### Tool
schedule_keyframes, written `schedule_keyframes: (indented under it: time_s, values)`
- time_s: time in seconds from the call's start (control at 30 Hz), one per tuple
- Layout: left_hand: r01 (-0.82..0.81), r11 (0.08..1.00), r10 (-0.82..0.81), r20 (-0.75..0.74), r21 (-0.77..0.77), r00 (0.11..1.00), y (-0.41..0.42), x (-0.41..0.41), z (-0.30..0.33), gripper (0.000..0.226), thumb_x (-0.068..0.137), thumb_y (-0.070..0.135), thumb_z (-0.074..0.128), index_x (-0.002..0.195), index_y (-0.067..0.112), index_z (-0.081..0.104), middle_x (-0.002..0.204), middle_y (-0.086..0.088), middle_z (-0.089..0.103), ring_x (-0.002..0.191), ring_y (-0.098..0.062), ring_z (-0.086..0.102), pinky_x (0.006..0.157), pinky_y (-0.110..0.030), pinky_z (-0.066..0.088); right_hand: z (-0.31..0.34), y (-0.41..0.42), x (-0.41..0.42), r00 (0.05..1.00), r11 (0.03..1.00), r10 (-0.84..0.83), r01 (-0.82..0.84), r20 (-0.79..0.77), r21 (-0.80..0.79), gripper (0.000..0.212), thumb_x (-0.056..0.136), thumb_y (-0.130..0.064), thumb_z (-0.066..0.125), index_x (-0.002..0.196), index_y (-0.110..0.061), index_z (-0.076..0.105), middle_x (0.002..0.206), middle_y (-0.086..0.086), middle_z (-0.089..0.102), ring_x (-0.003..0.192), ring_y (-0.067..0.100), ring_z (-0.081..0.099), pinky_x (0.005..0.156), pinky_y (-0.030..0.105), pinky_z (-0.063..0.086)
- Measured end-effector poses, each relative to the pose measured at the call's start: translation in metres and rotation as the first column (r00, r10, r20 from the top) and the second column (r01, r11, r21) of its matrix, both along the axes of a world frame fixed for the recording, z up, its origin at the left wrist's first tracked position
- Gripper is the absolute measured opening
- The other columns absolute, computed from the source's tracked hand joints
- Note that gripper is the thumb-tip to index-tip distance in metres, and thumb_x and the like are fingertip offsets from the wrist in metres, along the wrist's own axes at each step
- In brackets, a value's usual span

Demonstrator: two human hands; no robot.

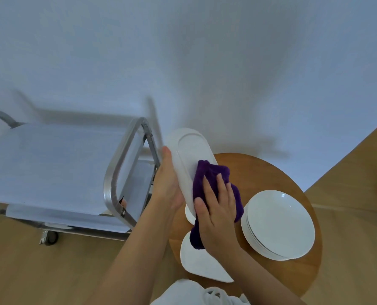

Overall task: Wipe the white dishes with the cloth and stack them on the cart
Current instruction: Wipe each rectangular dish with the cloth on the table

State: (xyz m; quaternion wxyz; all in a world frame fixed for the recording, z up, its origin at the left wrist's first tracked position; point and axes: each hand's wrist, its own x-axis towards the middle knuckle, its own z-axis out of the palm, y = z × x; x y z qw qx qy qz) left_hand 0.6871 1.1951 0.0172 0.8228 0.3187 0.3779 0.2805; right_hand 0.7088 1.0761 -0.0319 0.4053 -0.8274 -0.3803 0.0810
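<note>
Head view. An oblong white platter is held tilted on edge above the left part of a round wooden tabletop. The left hand is placed against the platter's underside and left rim, fingers extended along the edge and the thumb pointing away from the viewer; the platter is supported by this open palm. The right hand is laid flat, fingers spread and nearly straight, on a purple cloth, which is pressed against the platter's upper face near its lower end. Part of the cloth is bunched above the fingertips, and a tail of it hangs down past the wrist. The two hands are thus set on opposite faces of the platter, close together.

On the tabletop, a stack of round white plates is seen to the right of the hands, apart from them. A second flat white dish lies at the near left edge of the tabletop, partly covered by the right forearm. A small portion of another white dish is visible beneath the lower end of the held platter; whether the two touch cannot be determined.

A metal cart with a pale top shelf stands to the left of the tabletop on a wooden floor. A white garment is seen at the lower margin.
</note>
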Motion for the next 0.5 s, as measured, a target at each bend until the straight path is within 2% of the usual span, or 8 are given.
schedule_keyframes:
  time_s: [0.03,0.1,0.17,0.23,0.3,0.37,0.4,0.5]
  values:
    - [0.019,1.000,-0.019,0.051,-0.006,0.999,0.000,-0.001,-0.001,0.051,0.094,0.063,0.032,0.098,0.019,0.057,0.076,-0.004,0.075,0.070,-0.022,0.073,0.054,-0.036,0.058,0.001,-0.001,0.003,1.000,1.000,0.016,-0.016,-0.006,0.024,0.042,0.098,-0.032,0.034,0.133,-0.013,0.048,0.145,0.013,0.038,0.136,0.039,0.030,0.109,0.060,0.024]
    - [0.047,0.999,-0.046,0.128,0.000,0.991,-0.001,-0.004,-0.003,0.054,0.096,0.062,0.026,0.099,0.020,0.060,0.082,-0.003,0.076,0.074,-0.020,0.073,0.054,-0.034,0.058,-0.005,0.000,0.015,1.000,0.992,0.023,-0.021,-0.017,0.121,0.031,0.101,-0.028,0.030,0.123,-0.012,0.045,0.134,0.019,0.051,0.125,0.044,0.043,0.101,0.061,0.035]
    - [0.042,0.999,-0.044,0.147,0.023,0.988,-0.002,-0.006,-0.006,0.055,0.095,0.062,0.026,0.102,0.022,0.063,0.091,-0.003,0.076,0.081,-0.019,0.073,0.057,-0.033,0.058,0.002,0.000,0.024,0.982,0.977,-0.040,0.078,-0.187,0.198,0.039,0.100,-0.036,0.031,0.138,-0.029,0.033,0.147,0.007,0.037,0.135,0.025,0.034,0.110,0.039,0.031]
    - [0.034,0.998,-0.040,0.142,0.045,0.989,-0.001,-0.009,-0.009,0.054,0.094,0.062,0.027,0.107,0.024,0.064,0.101,-0.004,0.075,0.089,-0.021,0.072,0.064,-0.035,0.059,-0.005,-0.002,0.032,0.952,0.986,-0.022,0.072,-0.306,0.153,0.051,0.093,-0.044,0.037,0.142,-0.037,0.025,0.148,-0.006,0.030,0.126,0.002,0.034,0.099,0.012,0.027]
    - [0.018,0.999,-0.021,0.121,0.027,0.992,0.001,-0.014,-0.010,0.054,0.095,0.061,0.029,0.108,0.022,0.065,0.108,-0.007,0.073,0.097,-0.023,0.070,0.074,-0.040,0.059,-0.005,-0.004,0.041,0.921,0.977,-0.002,0.084,-0.389,0.195,0.056,0.086,-0.045,0.040,0.140,-0.032,0.033,0.136,-0.007,0.044,0.113,-0.001,0.044,0.093,0.015,0.037]
    - [0.024,1.000,-0.025,0.100,0.011,0.995,0.006,-0.019,-0.012,0.054,0.096,0.058,0.031,0.105,0.021,0.070,0.111,-0.009,0.072,0.103,-0.026,0.068,0.087,-0.044,0.055,0.000,-0.004,0.049,0.912,0.966,0.057,0.052,-0.405,0.252,0.040,0.090,-0.039,0.048,0.129,-0.035,0.043,0.119,-0.011,0.055,0.105,0.001,0.053,0.089,0.022,0.047]
    - [0.043,0.999,-0.045,0.097,0.020,0.994,0.008,-0.022,-0.013,0.056,0.097,0.056,0.031,0.098,0.022,0.075,0.109,-0.009,0.072,0.102,-0.026,0.068,0.089,-0.045,0.054,0.001,-0.004,0.053,0.909,0.967,0.093,0.015,-0.406,0.255,0.032,0.092,-0.034,0.052,0.121,-0.042,0.044,0.113,-0.017,0.057,0.101,-0.002,0.055,0.084,0.017,0.049]
    - [0.123,0.992,-0.125,0.082,0.032,0.989,0.012,-0.028,-0.010,0.051,0.097,0.052,0.036,0.096,0.020,0.076,0.102,-0.009,0.074,0.091,-0.024,0.072,0.074,-0.040,0.060,0.005,-0.004,0.058,0.893,0.966,0.163,-0.059,-0.420,0.251,0.039,0.090,-0.030,0.058,0.118,-0.047,0.036,0.107,-0.028,0.054,0.095,-0.014,0.053,0.071,0.003,0.044]
